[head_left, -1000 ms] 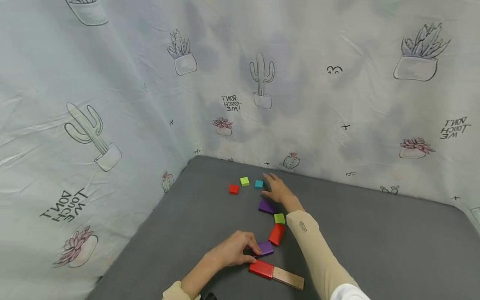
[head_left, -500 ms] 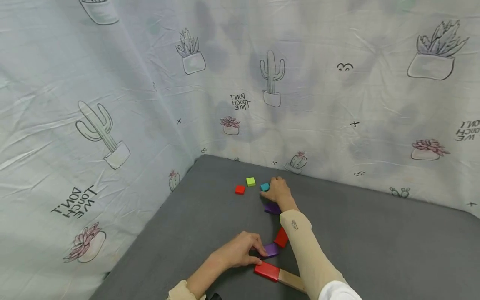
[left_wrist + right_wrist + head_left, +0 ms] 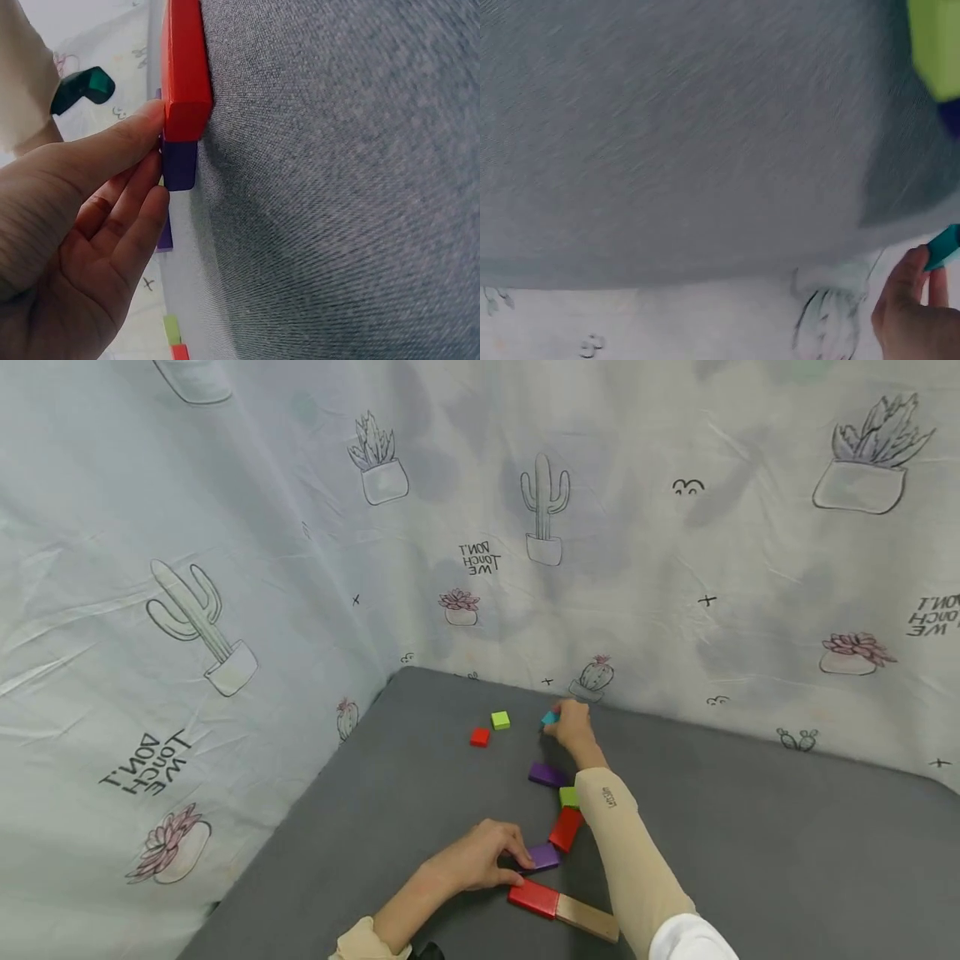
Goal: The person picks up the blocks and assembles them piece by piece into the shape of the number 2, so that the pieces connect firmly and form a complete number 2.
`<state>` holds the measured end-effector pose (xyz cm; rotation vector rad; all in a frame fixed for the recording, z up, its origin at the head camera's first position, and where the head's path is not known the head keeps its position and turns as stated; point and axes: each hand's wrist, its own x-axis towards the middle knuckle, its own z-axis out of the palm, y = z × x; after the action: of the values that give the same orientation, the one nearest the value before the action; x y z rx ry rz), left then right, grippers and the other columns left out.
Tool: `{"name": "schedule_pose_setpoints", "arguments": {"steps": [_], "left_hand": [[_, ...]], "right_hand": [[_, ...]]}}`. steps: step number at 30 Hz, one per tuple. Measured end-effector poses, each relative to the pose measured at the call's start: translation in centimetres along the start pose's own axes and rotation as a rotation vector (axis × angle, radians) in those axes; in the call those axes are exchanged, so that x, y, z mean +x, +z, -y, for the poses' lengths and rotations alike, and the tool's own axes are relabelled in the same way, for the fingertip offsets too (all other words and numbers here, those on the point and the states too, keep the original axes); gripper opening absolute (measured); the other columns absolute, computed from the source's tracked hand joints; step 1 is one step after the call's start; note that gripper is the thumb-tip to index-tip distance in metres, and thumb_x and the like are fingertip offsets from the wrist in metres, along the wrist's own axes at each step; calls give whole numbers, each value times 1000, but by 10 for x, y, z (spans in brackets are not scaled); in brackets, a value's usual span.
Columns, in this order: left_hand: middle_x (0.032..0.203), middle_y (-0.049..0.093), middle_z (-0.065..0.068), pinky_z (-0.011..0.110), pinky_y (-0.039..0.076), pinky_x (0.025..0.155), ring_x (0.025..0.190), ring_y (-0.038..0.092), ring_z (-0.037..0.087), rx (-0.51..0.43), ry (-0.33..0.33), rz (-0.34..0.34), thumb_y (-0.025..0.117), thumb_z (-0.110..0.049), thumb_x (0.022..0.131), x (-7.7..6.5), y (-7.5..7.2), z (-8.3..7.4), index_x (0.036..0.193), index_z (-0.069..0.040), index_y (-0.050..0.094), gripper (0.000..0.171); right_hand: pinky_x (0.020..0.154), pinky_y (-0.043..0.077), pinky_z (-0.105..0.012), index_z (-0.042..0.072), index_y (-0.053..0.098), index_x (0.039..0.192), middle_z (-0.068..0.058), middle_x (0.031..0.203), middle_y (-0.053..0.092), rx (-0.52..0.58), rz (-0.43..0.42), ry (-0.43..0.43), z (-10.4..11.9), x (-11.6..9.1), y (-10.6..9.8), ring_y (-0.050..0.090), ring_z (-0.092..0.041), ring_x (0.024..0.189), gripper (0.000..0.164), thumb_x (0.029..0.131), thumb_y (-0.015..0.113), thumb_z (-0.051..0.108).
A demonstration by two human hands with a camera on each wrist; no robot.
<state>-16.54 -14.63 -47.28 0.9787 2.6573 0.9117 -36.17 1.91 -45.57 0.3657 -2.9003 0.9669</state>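
Observation:
My right hand (image 3: 574,732) pinches a small teal block (image 3: 549,718) near the back of the table. The right wrist view shows this teal block (image 3: 943,247) between thumb and fingers. At the front, my left hand (image 3: 480,858) rests its fingertips on a purple block (image 3: 544,857), and its thumb touches a red block (image 3: 532,898). In the left wrist view the fingers lie fairly straight beside the red block (image 3: 186,82) and the purple one (image 3: 179,163). A plain wooden block (image 3: 587,917) adjoins the red block end to end.
A second red block (image 3: 566,829), a green block (image 3: 568,797) and another purple block (image 3: 547,774) form a line going back. Off to the left lie a yellow-green cube (image 3: 500,720) and a small red block (image 3: 480,737). Patterned cloth (image 3: 615,568) hangs behind the grey table (image 3: 750,843).
My right hand has come down onto the teal block, taken hold of it and shifted it right, away from the yellow-green cube. My left hand keeps its place at the front blocks.

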Motion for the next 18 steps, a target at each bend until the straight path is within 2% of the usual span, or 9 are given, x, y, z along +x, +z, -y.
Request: {"name": "schedule_pose_setpoints", "arguments": {"steps": [4,7,13,18], "left_hand": [[90,62,-12,12,46,77,87,56,-3,-1,-32,18,81,-12,77,0,0,1,96,-13,78,19],[90,61,-12,14,46,77,87,56,-3,-7,-40,19,81,-12,77,0,0,1,96,-13,78,19],[90,61,-12,15,47,78,88,56,-2,-32,-52,21,80,-10,77,1,-1,0,97,-14,78,20],[89,61,-12,16,48,78,87,56,-2,-31,-63,29,80,-11,77,2,-1,-2,97,-14,78,21]], "right_hand": [[92,45,-50,-12,67,101,-25,96,68,72,-71,-155,-7,-1,-19,65,-37,90,28,79,73,4],[90,45,-51,-12,67,104,-25,93,69,118,-69,-234,-9,-2,-28,66,-36,85,30,80,73,4],[76,54,-42,-10,67,106,-24,98,68,180,-37,-300,-9,-11,-36,67,-34,87,31,79,75,0],[77,55,-40,-10,67,107,-25,102,65,213,-27,-350,-6,-19,-39,66,-36,91,32,78,75,-3]]}}
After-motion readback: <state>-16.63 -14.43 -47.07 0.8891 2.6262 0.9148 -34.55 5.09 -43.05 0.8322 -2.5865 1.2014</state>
